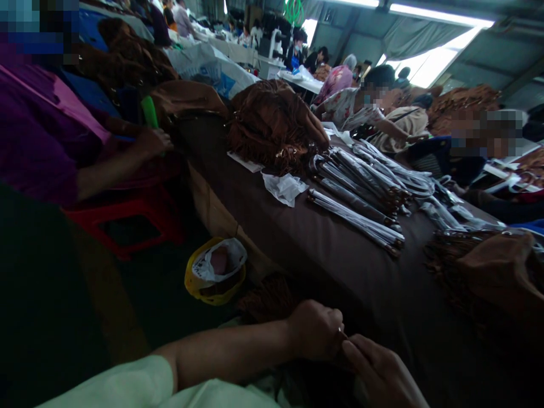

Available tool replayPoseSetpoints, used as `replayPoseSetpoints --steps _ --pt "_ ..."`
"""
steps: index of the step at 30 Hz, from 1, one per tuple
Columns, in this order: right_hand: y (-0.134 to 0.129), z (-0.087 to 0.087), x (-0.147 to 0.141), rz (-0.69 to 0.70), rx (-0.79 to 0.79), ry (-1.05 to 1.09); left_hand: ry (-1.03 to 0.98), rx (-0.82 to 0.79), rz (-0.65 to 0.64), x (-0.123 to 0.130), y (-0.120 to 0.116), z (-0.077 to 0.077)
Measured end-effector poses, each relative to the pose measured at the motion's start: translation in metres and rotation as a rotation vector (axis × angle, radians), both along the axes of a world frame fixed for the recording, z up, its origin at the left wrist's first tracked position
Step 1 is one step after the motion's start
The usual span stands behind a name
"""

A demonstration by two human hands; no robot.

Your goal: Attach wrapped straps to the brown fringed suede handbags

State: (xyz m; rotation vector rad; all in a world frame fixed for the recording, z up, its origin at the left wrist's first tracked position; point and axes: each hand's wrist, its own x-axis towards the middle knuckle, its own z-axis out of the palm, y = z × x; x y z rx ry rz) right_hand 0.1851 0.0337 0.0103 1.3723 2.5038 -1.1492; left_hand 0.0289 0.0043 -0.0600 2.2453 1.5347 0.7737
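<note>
Where the view falls to the lap, the left hand (313,331) and right hand (379,375) meet over a narrow dark brown strip (345,352), partly hidden by the fingers; left hand clenched around it, with a small metal glint at its edge; right hand closed in a pinch against it; neither hand released; pale green sleeve (106,390) on the left arm; dark brown fringe (267,297) just beyond the left wrist; fringed tan suede bag (497,272) at right, on a table under a dark brown cloth (361,272); yellow plastic basket (215,271) with a white plastic bag inside, on the floor beside the table; farther along the cloth, bundled straps in white wrapping (355,218), crumpled white plastic sheet (284,188) and a fringed brown bag (272,124); opposite, a co-worker's hand (155,141) holding a green object (149,111), purple sleeve (42,130) behind it, red plastic stool (127,221) below; co-worker in a floral top (361,107) across the table; beyond, more workers at white tables (301,84), too small to detail.
</note>
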Motion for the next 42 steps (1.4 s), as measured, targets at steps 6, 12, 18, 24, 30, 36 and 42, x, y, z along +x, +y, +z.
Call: replayPoseSetpoints --steps 6,12,18,24,30,36,42 --pt "0.015 -0.015 0.003 -0.207 -0.580 0.247 0.007 0.064 -0.057 -0.007 0.000 -0.003" --pt "-0.006 0.000 -0.015 -0.030 0.271 -0.241 0.061 -0.407 0.015 0.007 -0.001 0.004" --pt "-0.003 0.002 -0.003 -0.070 -0.150 0.100 -0.051 -0.019 0.025 -0.002 -0.005 0.001" --pt "0.008 -0.017 0.002 -0.187 -0.486 0.235 0.033 -0.028 -0.025 -0.002 -0.004 -0.002" --pt "-0.023 -0.003 -0.008 -0.067 0.361 -0.257 0.065 -0.346 0.010 0.008 -0.005 0.002" --pt "-0.006 -0.009 0.003 -0.173 -0.242 0.201 -0.051 -0.163 0.064 0.001 -0.009 0.009" --pt "-0.013 -0.023 0.005 -0.216 -0.197 0.169 0.008 -0.221 0.059 0.005 -0.012 0.007"
